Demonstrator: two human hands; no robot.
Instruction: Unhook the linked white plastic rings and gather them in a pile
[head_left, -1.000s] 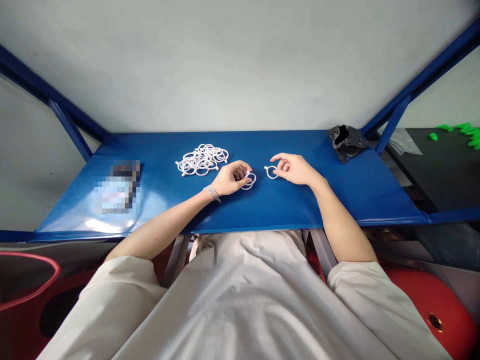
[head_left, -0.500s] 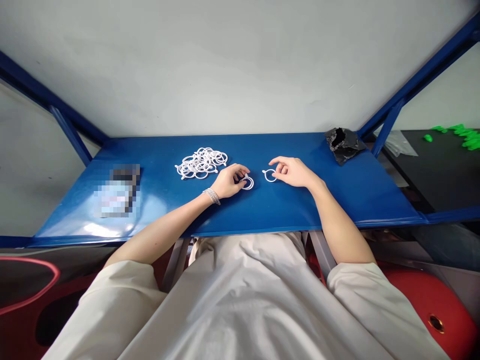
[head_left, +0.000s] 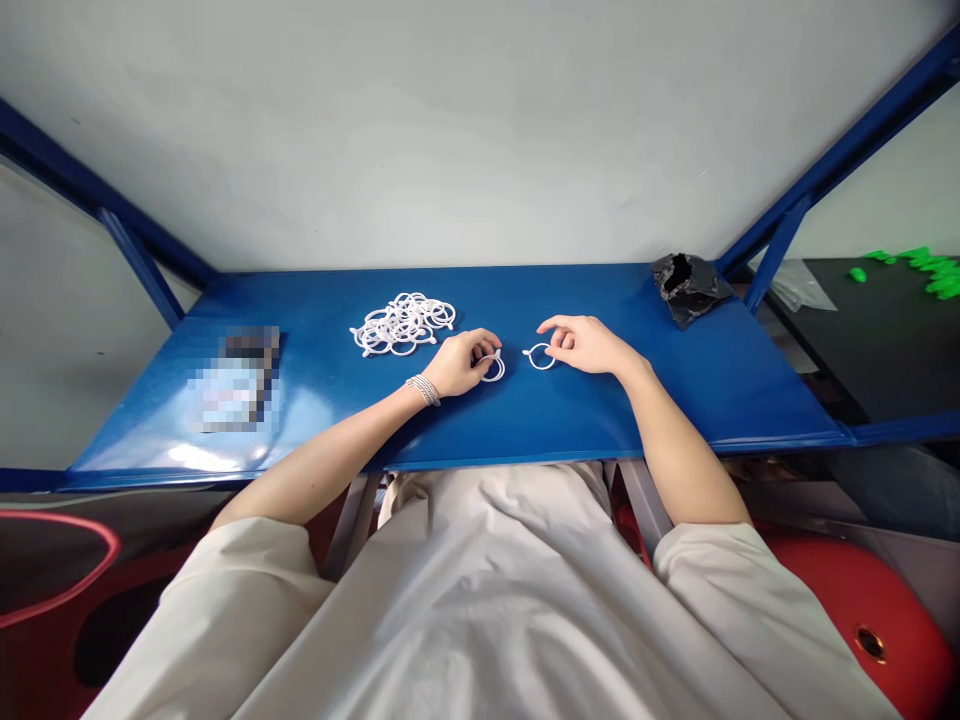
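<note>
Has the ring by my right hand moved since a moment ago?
Yes, slightly: the white plastic ring now sits a little nearer the person, judged against the pile of white rings on the blue shelf.

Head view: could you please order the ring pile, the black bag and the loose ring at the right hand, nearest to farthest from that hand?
Right hand:
1. Loose white ring, just left.
2. Black plastic bag, back right.
3. White ring pile, left.

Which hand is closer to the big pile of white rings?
Left. The left hand is just beside the pile of white plastic rings, and the right hand is farther off on the same side.
</note>
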